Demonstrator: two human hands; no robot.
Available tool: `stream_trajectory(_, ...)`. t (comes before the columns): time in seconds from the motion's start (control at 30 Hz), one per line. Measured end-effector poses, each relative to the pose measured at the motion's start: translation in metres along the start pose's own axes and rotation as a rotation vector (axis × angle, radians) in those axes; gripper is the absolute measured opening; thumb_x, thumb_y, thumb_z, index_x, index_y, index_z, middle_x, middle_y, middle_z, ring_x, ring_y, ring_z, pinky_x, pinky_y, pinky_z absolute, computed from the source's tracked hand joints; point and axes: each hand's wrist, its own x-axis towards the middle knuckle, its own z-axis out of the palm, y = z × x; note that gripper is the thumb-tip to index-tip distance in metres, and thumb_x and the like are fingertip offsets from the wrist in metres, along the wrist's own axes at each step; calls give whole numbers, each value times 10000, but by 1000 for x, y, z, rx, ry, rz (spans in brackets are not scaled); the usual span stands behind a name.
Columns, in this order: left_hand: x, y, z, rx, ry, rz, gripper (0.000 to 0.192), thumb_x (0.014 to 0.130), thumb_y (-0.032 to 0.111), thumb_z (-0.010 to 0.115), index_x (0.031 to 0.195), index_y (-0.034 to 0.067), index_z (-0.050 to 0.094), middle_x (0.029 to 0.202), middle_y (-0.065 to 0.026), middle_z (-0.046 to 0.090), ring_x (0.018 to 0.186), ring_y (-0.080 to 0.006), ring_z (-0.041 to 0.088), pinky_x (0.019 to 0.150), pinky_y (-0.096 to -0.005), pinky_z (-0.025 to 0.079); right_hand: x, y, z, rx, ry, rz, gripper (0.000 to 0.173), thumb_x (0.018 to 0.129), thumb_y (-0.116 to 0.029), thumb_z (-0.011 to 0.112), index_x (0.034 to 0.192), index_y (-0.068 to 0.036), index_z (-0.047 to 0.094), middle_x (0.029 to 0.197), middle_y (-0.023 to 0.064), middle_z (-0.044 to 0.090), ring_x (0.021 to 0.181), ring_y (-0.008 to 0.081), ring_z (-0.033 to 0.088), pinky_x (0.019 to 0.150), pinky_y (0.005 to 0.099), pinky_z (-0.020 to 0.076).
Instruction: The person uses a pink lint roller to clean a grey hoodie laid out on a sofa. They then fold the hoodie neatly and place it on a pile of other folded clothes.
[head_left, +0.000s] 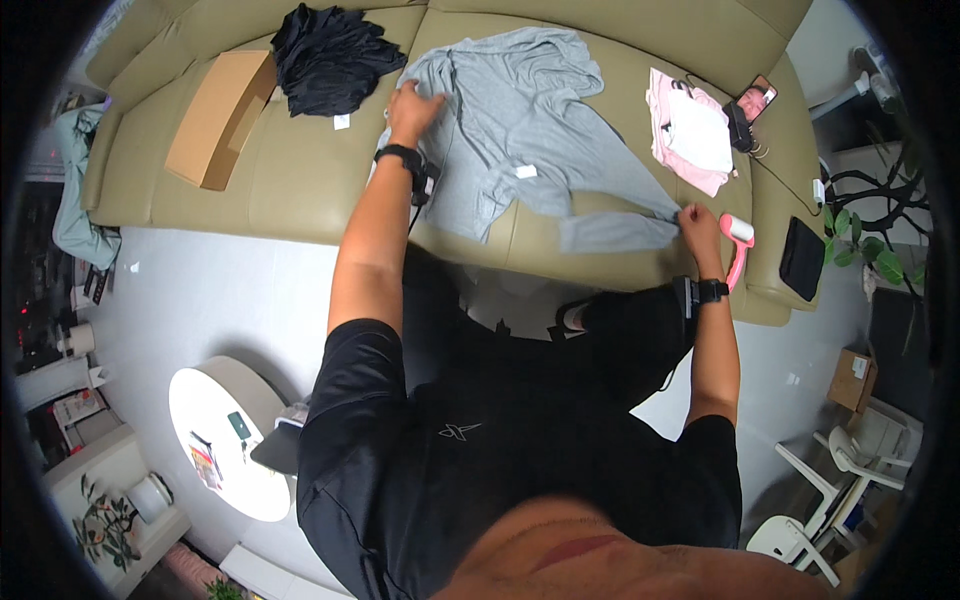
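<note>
A light grey long-sleeved garment (487, 142) lies spread and wrinkled on the green leather sofa (300, 195), with a small white tag (526, 172) showing near its middle. My left hand (412, 112) rests at its left side, fingers apart, over the cloth. At the far right, my right hand (699, 229) pinches the end of a sleeve that stretches down toward it. That sleeve's lower part lies along the seat's front. Just right of my right hand sits a lint roller (738, 244) with a pink handle.
Left of the garment are a crumpled black garment (326, 64) and an open cardboard box (221, 124). To the right lie folded pink and white clothes (694, 135), a phone (756, 97) and a black pouch (801, 259). A round white table (225, 442) stands behind on the left.
</note>
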Motion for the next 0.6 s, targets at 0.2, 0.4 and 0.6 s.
stream_trajectory(0.2,-10,8,8,129,-66,-18,718,796,518,797,1353,91,643,1154,-178,732,1154,-346,680,1022,-448,517,16,-11,18,315,-167,-6,190,922,-201,637,913,-11,647,766,133,640,704,235,622,687,362,504)
stream_trajectory(0.4,-47,55,39,-253,-455,381,332,865,307,788,1047,37,722,848,-102,730,763,-225,669,752,-363,532,47,-61,56,240,-49,-91,172,945,-185,603,984,-17,598,814,171,647,751,280,651,702,390,506)
stream_trajectory(0.6,-47,39,22,-383,-118,276,337,889,255,794,1104,10,706,925,-131,739,847,-205,688,795,-333,543,67,-13,47,125,84,27,210,929,-167,616,1102,-49,599,830,214,658,791,340,671,738,440,517)
